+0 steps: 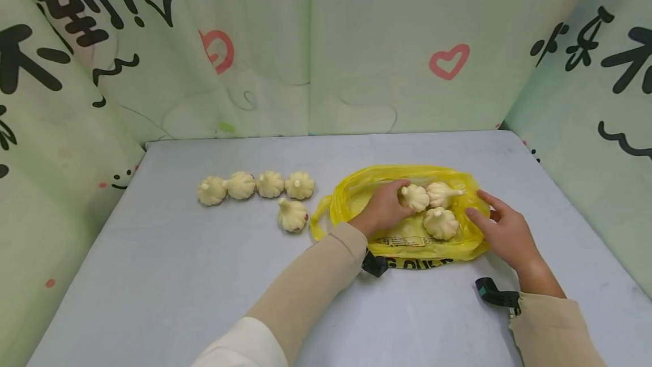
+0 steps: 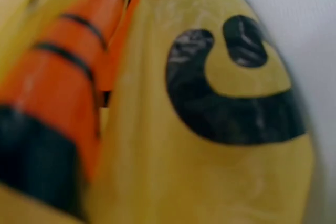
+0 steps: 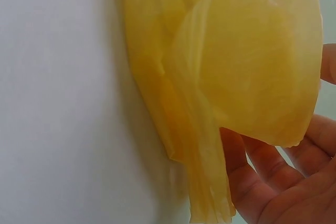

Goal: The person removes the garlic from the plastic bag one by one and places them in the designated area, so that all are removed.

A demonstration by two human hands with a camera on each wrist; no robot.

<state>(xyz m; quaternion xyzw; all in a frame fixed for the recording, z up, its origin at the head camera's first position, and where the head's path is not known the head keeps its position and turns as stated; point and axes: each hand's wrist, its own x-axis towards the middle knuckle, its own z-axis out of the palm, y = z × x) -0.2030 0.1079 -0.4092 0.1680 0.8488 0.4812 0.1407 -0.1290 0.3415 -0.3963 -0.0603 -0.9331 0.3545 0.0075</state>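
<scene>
Left of centre in the head view, five garlic bulbs [image 1: 270, 191] lie on the table [image 1: 153, 276], outside the yellow bag [image 1: 407, 242]. Right of centre, the left hand [image 1: 383, 207] grips one bulb [image 1: 414, 197] in the bag; two more bulbs [image 1: 441, 208] remain beside it. The right hand [image 1: 504, 232] rests open-fingered against the bag's right edge. Judged: over half transferred.
</scene>
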